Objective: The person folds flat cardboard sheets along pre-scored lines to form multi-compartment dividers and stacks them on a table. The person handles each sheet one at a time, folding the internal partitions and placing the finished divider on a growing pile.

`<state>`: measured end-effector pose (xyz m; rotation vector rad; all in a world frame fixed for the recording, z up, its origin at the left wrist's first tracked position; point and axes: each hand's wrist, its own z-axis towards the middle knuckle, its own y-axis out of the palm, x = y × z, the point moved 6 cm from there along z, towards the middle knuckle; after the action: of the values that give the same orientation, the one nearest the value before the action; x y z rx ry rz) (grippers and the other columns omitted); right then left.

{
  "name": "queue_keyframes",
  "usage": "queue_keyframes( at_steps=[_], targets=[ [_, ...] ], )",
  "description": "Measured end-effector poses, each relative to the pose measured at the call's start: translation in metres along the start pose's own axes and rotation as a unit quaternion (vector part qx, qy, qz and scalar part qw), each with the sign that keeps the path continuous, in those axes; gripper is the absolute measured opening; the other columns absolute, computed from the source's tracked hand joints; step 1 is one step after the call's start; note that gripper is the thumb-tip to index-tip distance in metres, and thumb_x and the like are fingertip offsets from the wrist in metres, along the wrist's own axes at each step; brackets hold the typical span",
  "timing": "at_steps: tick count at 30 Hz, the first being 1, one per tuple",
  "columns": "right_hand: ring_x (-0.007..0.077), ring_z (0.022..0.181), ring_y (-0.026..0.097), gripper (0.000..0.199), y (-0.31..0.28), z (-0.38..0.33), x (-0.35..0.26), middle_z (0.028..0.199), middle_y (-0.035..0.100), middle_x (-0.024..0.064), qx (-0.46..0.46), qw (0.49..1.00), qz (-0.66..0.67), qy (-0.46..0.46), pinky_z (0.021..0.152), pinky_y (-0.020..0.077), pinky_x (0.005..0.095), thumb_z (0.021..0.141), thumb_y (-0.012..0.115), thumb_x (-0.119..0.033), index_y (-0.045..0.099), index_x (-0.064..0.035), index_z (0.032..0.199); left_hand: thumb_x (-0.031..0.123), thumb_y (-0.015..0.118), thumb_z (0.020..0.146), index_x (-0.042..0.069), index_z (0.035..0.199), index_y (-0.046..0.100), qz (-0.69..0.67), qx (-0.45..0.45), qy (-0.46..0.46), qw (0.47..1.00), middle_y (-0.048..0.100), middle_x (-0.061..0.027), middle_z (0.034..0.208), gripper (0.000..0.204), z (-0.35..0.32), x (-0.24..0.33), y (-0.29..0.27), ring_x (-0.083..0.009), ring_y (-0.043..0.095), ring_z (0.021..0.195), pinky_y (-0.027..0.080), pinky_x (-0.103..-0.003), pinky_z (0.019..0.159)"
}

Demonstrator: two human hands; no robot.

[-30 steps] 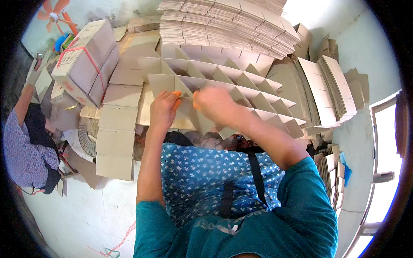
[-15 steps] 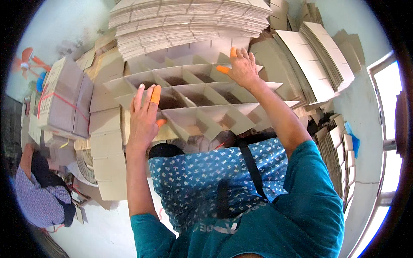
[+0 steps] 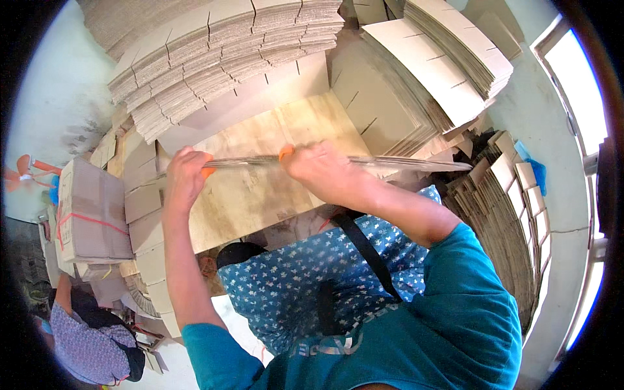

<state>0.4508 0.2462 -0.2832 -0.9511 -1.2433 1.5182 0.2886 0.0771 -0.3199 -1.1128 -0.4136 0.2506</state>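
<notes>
Both my hands grip a flattened cardboard divider, its strips pressed together into a thin bundle seen edge-on above the wooden tabletop. My left hand is closed on its left end, an orange finger cover showing at the thumb side. Nearer its middle, my right hand is closed over it, also with an orange cover. To the right of that hand the bundle runs on past my forearm, slightly blurred. The undersides of my fingers are hidden.
Tall stacks of slotted cardboard strips stand beyond the tabletop, with more stacks at the far right. Folded dividers pile up on the right. A strapped carton sits at left, and another person is at lower left.
The cardboard divider was spread open in a grid of cells; now it is collapsed into a thin bundle. My hands have closed on it, and the view has turned somewhat.
</notes>
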Motion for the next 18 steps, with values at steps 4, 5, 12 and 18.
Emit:
queue_keyframes(
  at_steps=[4, 5, 12, 18],
  targets=[
    [0.0291, 0.108, 0.056, 0.035, -0.095, -0.009, -0.025, 0.109, 0.059, 0.0158, 0.317, 0.932, -0.165, -0.064, 0.090, 0.0454, 0.0416, 0.072, 0.064, -0.008, 0.058, -0.0020, 0.106, 0.004, 0.073, 0.067, 0.004, 0.097, 0.066, 0.129, 0.164, -0.026, 0.978, 0.066, -0.0111, 0.098, 0.031, -0.023, 0.036, -0.086, -0.0274, 0.061, 0.090, 0.049, -0.036, 0.076],
    [0.0282, 0.111, 0.053, 0.036, -0.109, -0.020, -0.021, 0.114, 0.057, 0.0148, 0.373, 0.910, -0.143, -0.108, 0.094, 0.0430, 0.0422, 0.073, 0.065, -0.009, 0.059, -0.0041, 0.108, 0.005, 0.072, 0.068, 0.004, 0.098, 0.066, 0.166, 0.198, -0.044, 0.965, 0.066, -0.0113, 0.099, 0.030, -0.032, 0.041, -0.107, -0.0277, 0.062, 0.089, 0.049, -0.036, 0.076],
    [0.0310, 0.110, 0.048, 0.053, -0.030, -0.065, 0.180, 0.119, 0.050, 0.0154, 0.196, 0.921, -0.208, 0.263, 0.091, 0.0424, 0.0411, 0.077, 0.068, -0.020, 0.048, -0.0037, 0.124, 0.003, 0.068, 0.075, 0.002, 0.106, 0.062, 0.321, 0.326, -0.183, 0.870, 0.063, -0.0146, 0.108, 0.031, -0.121, 0.043, -0.175, -0.0319, 0.062, 0.095, 0.051, -0.038, 0.078],
    [0.0385, 0.102, 0.052, 0.050, 0.041, -0.097, 0.251, 0.108, 0.054, 0.0188, 0.013, 0.912, -0.144, 0.384, 0.083, 0.0465, 0.0443, 0.074, 0.074, -0.019, 0.046, -0.0018, 0.112, -0.001, 0.059, 0.079, -0.003, 0.112, 0.055, 0.382, 0.225, -0.283, 0.851, 0.056, -0.0163, 0.114, 0.033, -0.157, -0.006, -0.154, -0.0329, 0.060, 0.094, 0.052, -0.038, 0.074]
  ],
)
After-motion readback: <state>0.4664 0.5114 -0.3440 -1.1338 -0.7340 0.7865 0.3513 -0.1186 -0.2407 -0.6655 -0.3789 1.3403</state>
